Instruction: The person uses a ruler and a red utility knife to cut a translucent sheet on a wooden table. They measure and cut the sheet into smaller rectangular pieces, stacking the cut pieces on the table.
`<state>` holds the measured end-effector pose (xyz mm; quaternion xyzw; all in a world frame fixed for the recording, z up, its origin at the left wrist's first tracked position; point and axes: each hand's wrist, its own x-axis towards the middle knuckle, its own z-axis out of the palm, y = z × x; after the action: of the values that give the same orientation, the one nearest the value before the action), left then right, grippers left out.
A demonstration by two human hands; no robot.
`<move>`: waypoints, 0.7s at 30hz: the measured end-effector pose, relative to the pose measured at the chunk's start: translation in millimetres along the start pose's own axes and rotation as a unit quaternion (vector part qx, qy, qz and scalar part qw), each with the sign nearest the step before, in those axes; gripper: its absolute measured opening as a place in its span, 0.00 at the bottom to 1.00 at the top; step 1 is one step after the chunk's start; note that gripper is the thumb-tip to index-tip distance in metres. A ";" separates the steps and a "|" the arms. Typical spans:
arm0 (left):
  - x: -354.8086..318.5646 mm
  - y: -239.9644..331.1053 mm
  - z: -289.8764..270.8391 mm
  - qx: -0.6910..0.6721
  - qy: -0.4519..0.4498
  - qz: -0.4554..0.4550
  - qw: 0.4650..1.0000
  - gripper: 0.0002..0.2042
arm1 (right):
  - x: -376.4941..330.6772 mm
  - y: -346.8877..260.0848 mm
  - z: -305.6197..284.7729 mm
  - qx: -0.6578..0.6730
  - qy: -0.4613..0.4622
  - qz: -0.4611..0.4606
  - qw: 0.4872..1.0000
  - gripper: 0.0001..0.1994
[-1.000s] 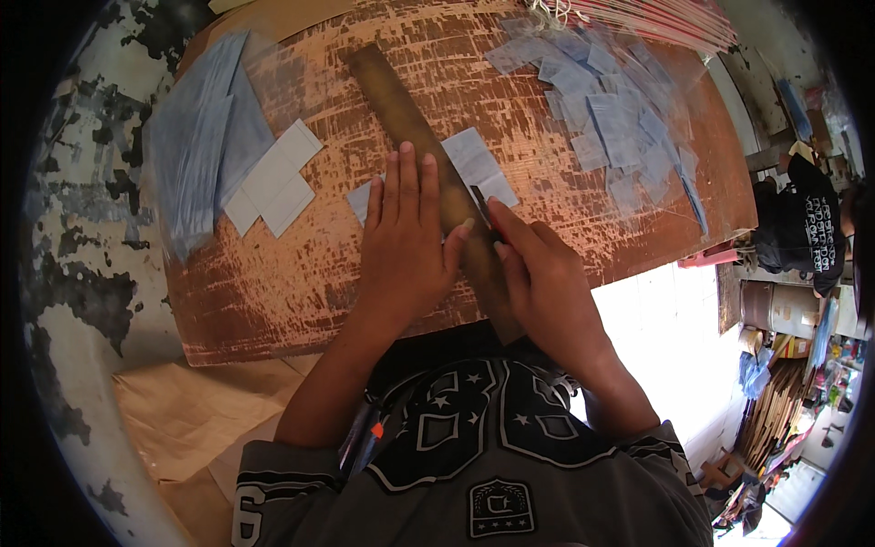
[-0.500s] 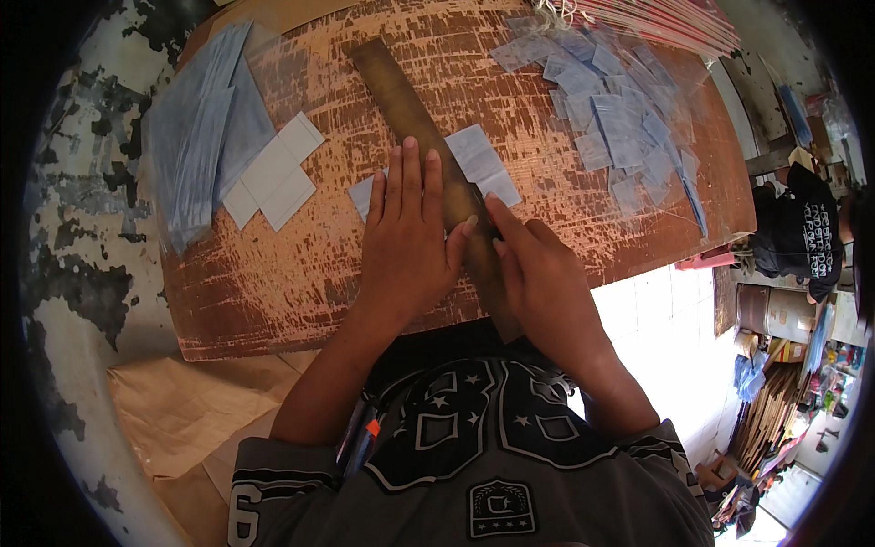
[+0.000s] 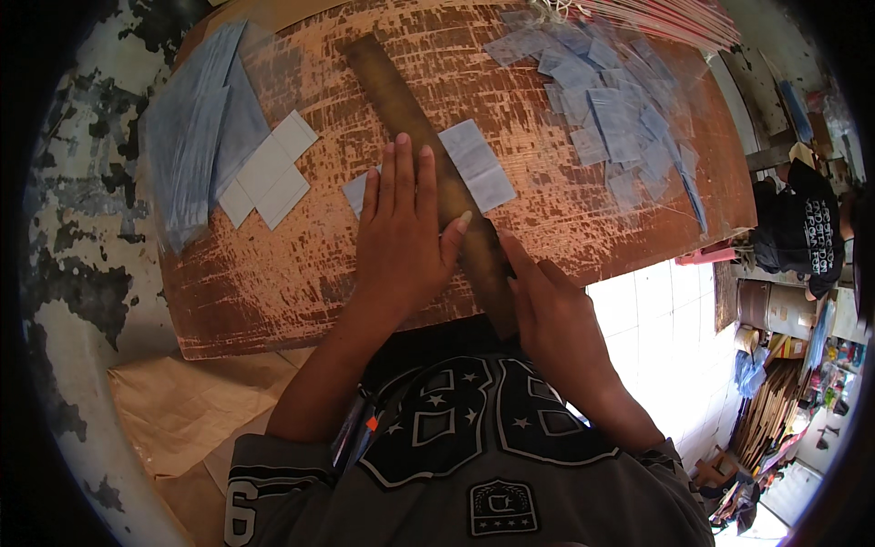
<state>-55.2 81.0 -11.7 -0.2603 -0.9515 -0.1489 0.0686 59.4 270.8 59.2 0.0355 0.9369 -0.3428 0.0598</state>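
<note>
My left hand [image 3: 398,219] lies flat with fingers stretched out, pressing on a long brownish ruler [image 3: 392,87] and a pale blue-grey sheet. The ruler runs slantwise across that sheet [image 3: 478,164], which shows on both sides of it. My right hand [image 3: 551,310] is closed beside the ruler's right edge, nearer to me than the sheet. In its fingers is a black cutter knife [image 3: 492,233], mostly hidden; its blade cannot be made out. The thumb of my left hand rests on the ruler, close to the knife.
White rectangular pieces [image 3: 269,178] lie left of my hands, beside a stack of bluish plastic sheets [image 3: 196,137]. Small clear-blue plastic pieces [image 3: 611,109] are heaped at the right. Red-and-white sticks [image 3: 656,18] lie at the far edge. A person in black [image 3: 802,223] is at the far right.
My right hand has slid toward me along the ruler's right edge with the cutter knife, moving off the sheet. My left hand and the ruler stay nearly in place.
</note>
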 end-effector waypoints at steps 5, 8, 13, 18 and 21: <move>-0.8 -0.7 0.2 -0.002 0.000 0.000 1.000 0.40 | 10.0 -3.1 -19.2 0.040 -0.008 -0.023 0.999 0.26; -0.2 -0.7 -0.4 -0.008 -0.001 0.000 1.000 0.41 | 25.7 -2.7 -14.9 0.055 0.024 -0.050 0.997 0.25; 0.1 -0.1 -2.3 -0.016 -0.004 0.001 1.000 0.40 | 42.4 3.6 -1.1 0.045 0.046 -0.077 0.995 0.24; -0.7 0.2 -2.5 -0.012 -0.002 0.001 1.000 0.41 | 45.4 5.5 2.6 0.039 0.051 -0.086 0.994 0.24; -0.6 -0.3 -1.8 -0.015 -0.004 0.000 1.000 0.41 | 46.6 10.2 7.3 0.033 0.063 -0.122 0.990 0.24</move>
<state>-54.7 79.9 -10.2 -0.2622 -0.9493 -0.1624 0.0607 15.0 275.1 40.8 -0.0552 0.9242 -0.3754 -0.0431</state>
